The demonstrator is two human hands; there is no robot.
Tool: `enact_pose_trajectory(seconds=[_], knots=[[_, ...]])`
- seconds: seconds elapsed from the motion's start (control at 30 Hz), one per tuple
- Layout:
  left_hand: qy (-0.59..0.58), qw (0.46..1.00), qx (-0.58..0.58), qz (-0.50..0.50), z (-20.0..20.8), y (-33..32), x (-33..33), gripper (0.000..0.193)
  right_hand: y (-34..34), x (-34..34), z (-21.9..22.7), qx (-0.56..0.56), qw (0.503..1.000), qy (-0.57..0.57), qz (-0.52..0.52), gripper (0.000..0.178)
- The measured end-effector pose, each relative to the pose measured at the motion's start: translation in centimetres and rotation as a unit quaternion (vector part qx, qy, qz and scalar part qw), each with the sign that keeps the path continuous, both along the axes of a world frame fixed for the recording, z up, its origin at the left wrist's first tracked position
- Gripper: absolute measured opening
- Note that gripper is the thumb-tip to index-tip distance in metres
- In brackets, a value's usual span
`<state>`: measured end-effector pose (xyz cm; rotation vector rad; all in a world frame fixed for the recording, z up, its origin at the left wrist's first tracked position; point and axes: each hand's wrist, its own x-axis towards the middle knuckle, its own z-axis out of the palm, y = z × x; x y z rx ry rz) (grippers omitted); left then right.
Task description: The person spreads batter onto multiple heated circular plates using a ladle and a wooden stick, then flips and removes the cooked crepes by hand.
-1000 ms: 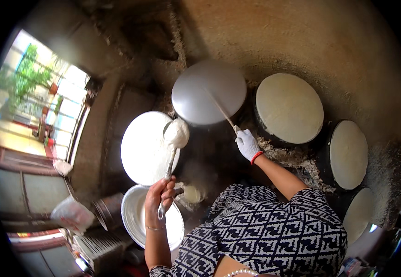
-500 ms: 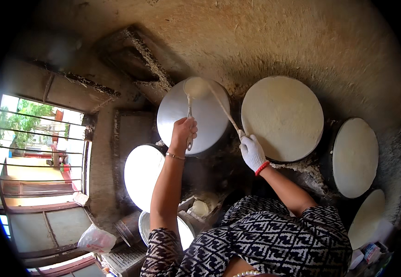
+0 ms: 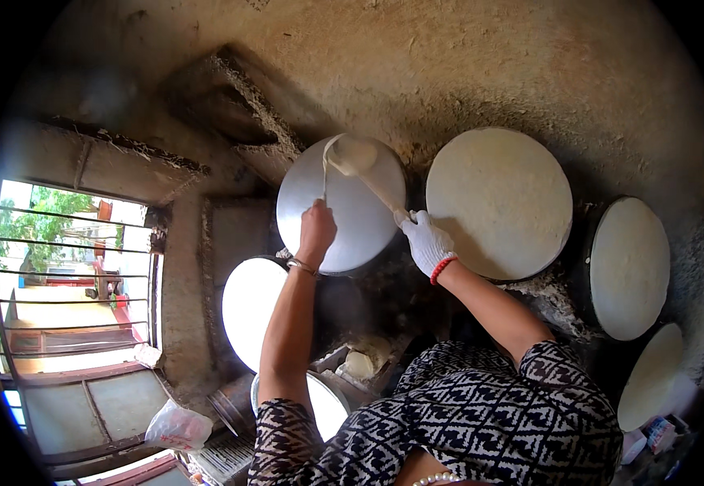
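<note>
My bare left hand [image 3: 317,231] is closed round the handle of a ladle [image 3: 324,180], its bowl tipped on edge over the far part of a round grey griddle [image 3: 303,202]. My right hand [image 3: 429,243], in a white knit glove, grips a wooden stick [image 3: 383,193] that slants up and left over the same griddle. Beside the ladle's bowl lies a pale round patch [image 3: 354,154]; I cannot tell whether it is batter or the stick's far end. To the right, a larger round griddle [image 3: 499,202] is covered with a thin pale layer.
Further right stand two more pale-covered rounds, an upper one [image 3: 631,267] and a lower one [image 3: 652,377]. A bright white round [image 3: 255,312] is near my left forearm, above a pale-rimmed pot [image 3: 328,405]. A rough earthen wall [image 3: 490,65] rises behind; a barred window [image 3: 68,267] is left.
The ladle has tipped from level, with pale contents showing, onto its edge. My left hand has moved slightly left; my gloved right hand and stick have moved left and slightly up.
</note>
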<state>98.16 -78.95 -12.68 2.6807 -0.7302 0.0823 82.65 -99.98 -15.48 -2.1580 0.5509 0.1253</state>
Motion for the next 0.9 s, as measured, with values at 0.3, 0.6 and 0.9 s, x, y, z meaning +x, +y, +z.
enact_pose_trajectory(seconds=[0.3,0.6,0.9], knots=[[0.174,0.817,-0.529,0.149,12.3,5.5,2.4,0.018,4.9,-1.0,-5.2,-0.025,0.977,-0.2,-0.068,0.055],[0.441,0.74,-0.471,0.189,11.7,16.6,-6.9,0.032,8.7,4.9,-6.2,-0.071,0.973,-0.203,-0.085,0.045],[0.479,0.652,-0.531,0.252,9.6,24.2,-13.1,0.026,10.4,8.8,-3.5,-0.074,0.981,-0.179,0.005,0.022]])
